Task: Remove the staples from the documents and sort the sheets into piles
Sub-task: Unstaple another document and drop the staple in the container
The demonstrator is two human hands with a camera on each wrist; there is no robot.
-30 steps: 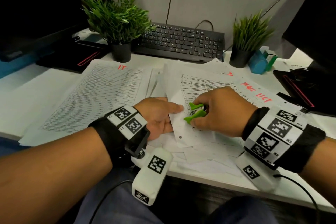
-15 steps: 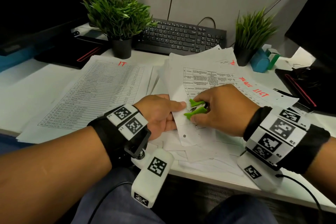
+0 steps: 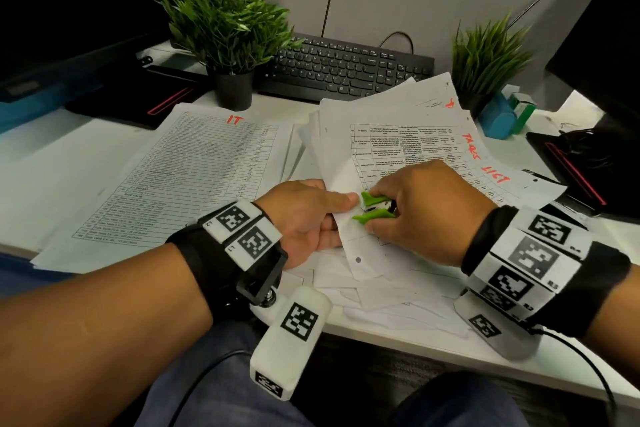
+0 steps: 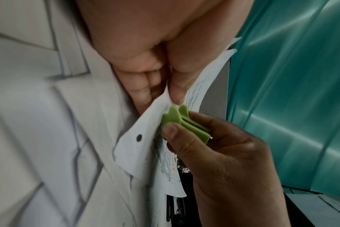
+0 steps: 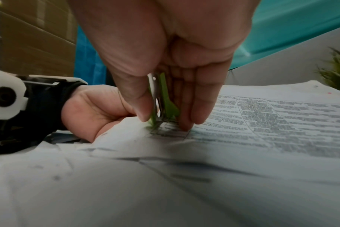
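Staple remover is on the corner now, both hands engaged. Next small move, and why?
Probably squeeze the staple remover and lift it off the corner. The right hand pinches its green wings with the metal tips down on the document, and the left hand pinches that corner beside it, so the sheets are braced. The staple itself is hidden, so I cannot tell whether it is caught.

Matt green plastic staple remover [image 3: 374,210] with metal claws; paper sheets [image 3: 388,135].

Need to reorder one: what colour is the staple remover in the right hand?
Bright green grips on the staple remover, pinched by the right hand; clearest in the left wrist view.
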